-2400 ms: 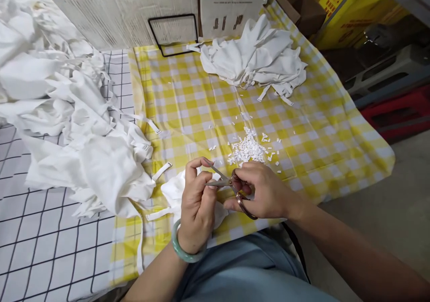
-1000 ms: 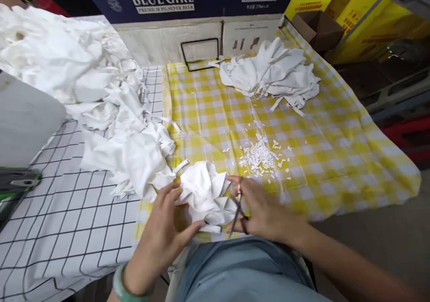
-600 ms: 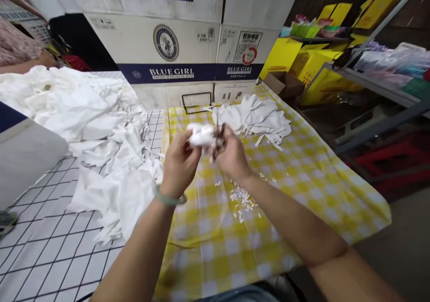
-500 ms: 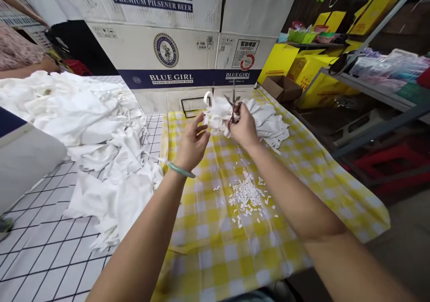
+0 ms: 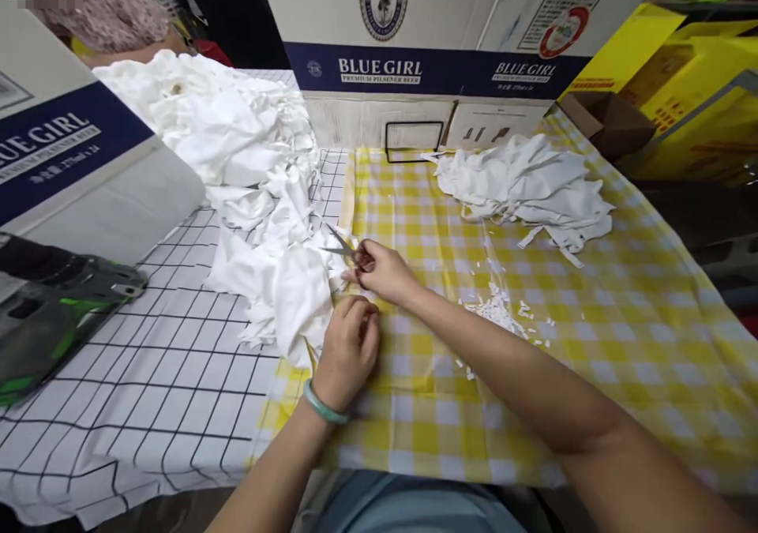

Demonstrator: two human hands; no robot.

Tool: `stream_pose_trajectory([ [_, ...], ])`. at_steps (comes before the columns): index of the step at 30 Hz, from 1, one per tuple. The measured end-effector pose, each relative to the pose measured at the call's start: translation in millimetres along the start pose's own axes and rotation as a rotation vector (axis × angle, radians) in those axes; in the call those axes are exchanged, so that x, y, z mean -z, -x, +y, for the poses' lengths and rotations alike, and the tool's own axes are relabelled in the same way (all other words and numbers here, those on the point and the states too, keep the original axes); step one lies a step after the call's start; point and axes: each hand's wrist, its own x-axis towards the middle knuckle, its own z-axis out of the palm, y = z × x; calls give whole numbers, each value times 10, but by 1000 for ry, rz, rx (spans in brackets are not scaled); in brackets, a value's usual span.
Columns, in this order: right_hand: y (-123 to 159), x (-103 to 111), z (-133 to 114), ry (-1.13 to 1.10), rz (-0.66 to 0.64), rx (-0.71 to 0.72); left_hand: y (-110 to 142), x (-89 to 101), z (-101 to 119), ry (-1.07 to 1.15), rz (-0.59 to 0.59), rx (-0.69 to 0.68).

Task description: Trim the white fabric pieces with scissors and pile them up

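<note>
Left hand (image 5: 347, 343) and right hand (image 5: 388, 271) have both moved to the edge of the big cloth pile (image 5: 260, 233) on the worktop (image 5: 183, 375). It is white, soft and crumpled. The left hand is curled, and I can't tell if it pinches anything. The right hand holds scissors (image 5: 339, 242), blades apart, and hides most of the handles. Tiny white bits (image 5: 496, 312) peek out on both sides of the right arm (image 5: 521, 375).

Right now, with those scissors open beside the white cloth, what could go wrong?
The open scissors in the right hand point toward the white cloth pile, so a blade might nick fabric. The left hand is close by; a slip could cut it. Loose white snippets lie beside the right forearm in this view, so a sweeping arm might scatter them.
</note>
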Motion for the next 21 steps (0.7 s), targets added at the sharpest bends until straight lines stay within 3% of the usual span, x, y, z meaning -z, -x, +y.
stream_pose_trajectory([
  [2, -146, -195, -88, 28, 8, -22, 6, 77, -52, 23, 34, 51],
  [4, -126, -198, -147, 43, 20, -21, 36, 157, -82, 63, 72, 119],
  [6, 86, -71, -180, 37, 37, -9, 79, 224, -74, 119, 89, 195],
  [8, 449, 84, -202, -13, 17, -35, 103, 257, -25, 339, 63, 315],
  [11, 1104, 197, -230, -204, -125, -183, 41, 254, 68, 876, 49, 522],
  [13, 1516, 177, -230, -254, -266, -284, -62, 253, 86, 1097, 161, 605],
  [16, 1981, 129, -173, -244, -569, -414, -210, 302, 36, 1169, 394, 639],
  [18, 2135, 143, -115, -240, -735, -480, -223, 344, 14, 1166, 442, 634],
  [20, 2138, 192, -75, -278, -721, -512, -137, 357, 56, 1160, 404, 642],
  [21, 2086, 221, -69, -312, -624, -498, -60, 349, 102, 1157, 364, 657],
])
